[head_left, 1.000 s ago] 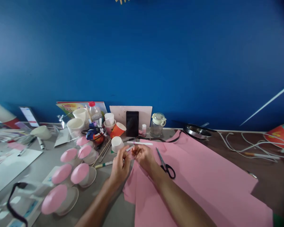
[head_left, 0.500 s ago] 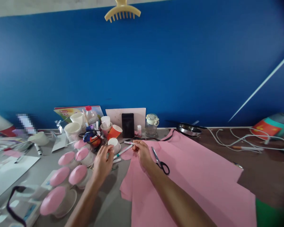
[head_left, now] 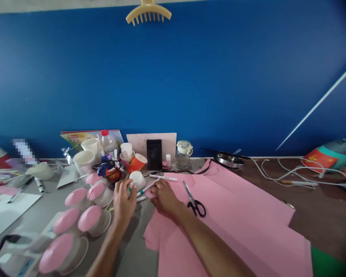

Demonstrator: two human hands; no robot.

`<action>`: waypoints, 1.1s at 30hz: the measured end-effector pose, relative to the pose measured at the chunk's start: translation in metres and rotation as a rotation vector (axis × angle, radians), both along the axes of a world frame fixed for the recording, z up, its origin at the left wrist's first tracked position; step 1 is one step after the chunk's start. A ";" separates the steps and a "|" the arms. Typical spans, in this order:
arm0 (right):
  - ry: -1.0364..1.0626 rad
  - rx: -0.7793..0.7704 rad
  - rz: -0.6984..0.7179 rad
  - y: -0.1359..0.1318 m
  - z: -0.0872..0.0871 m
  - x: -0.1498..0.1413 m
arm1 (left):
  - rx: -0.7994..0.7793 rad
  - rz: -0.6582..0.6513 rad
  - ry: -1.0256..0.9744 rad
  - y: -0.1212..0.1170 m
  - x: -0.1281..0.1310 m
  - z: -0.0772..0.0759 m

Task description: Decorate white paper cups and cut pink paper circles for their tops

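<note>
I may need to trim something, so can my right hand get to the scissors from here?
Probably yes: the scissors lie on top of the pink paper, beside your right hand, and nothing seems to block them.

Blue wall, yellow claw clip (teeth pointing down), lidded glass jar, tangled white cables

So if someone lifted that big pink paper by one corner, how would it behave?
The pink paper would probably sag, since it looks thin and spreads wide. It is likely light for its size, being just flat sheets. The scissors lying loose on it could well slide off as it tilts.
</note>
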State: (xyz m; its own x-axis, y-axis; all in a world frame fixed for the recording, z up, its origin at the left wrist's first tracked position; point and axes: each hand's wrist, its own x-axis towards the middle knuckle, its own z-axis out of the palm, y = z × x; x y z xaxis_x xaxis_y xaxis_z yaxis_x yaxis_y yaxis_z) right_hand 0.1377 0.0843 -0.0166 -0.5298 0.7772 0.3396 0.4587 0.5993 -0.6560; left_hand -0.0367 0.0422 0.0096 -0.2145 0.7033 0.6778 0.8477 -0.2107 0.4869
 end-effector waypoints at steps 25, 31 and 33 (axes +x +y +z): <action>-0.140 0.097 0.061 0.007 0.006 0.006 | 0.055 -0.102 -0.218 -0.012 0.008 -0.018; -0.147 0.077 0.096 0.003 0.004 0.000 | 0.052 -0.131 -0.181 -0.014 0.013 -0.011; 0.133 -0.103 0.082 0.002 0.007 -0.001 | 0.052 -0.133 -0.218 -0.015 0.014 -0.012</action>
State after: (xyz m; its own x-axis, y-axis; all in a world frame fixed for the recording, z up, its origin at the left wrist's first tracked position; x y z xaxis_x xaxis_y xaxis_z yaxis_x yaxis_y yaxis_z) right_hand 0.1362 0.0863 -0.0097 -0.5487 0.7675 0.3314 0.3161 0.5575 -0.7677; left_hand -0.0226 0.0271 -0.0020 -0.2676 0.7007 0.6614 0.6867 -0.3428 0.6410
